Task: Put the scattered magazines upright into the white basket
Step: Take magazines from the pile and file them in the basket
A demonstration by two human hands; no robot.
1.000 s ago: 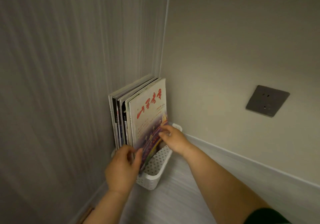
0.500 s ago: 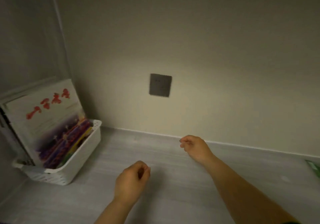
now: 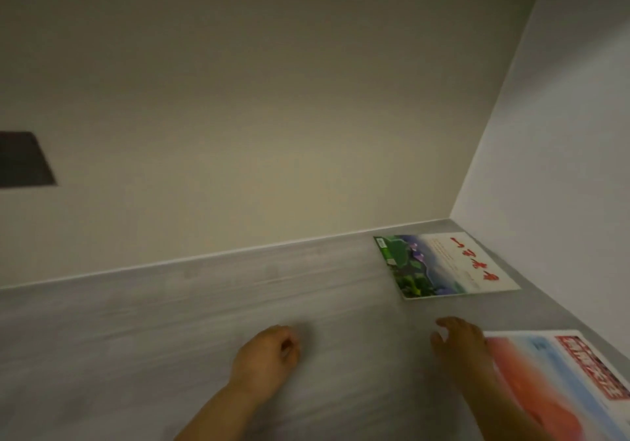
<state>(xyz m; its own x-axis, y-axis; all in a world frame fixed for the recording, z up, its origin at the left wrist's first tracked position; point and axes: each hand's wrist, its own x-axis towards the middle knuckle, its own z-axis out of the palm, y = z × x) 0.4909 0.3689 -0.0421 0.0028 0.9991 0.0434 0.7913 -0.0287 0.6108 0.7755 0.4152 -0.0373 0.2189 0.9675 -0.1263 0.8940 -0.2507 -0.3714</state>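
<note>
It is dim and yellowish. The flat white side wall [image 3: 562,116] looks brightest. The grey wood-look floor [image 3: 170,321] is smeared and blurry.

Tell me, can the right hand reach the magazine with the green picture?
Probably yes. The right hand hovers empty just in front of the green magazine, which lies flat on the grey surface with nothing between them.

Dim beige wall [image 3: 272,99] with dark socket plate [image 3: 24,160], white side wall [image 3: 562,133], grey wood-grain surface [image 3: 170,321].
</note>
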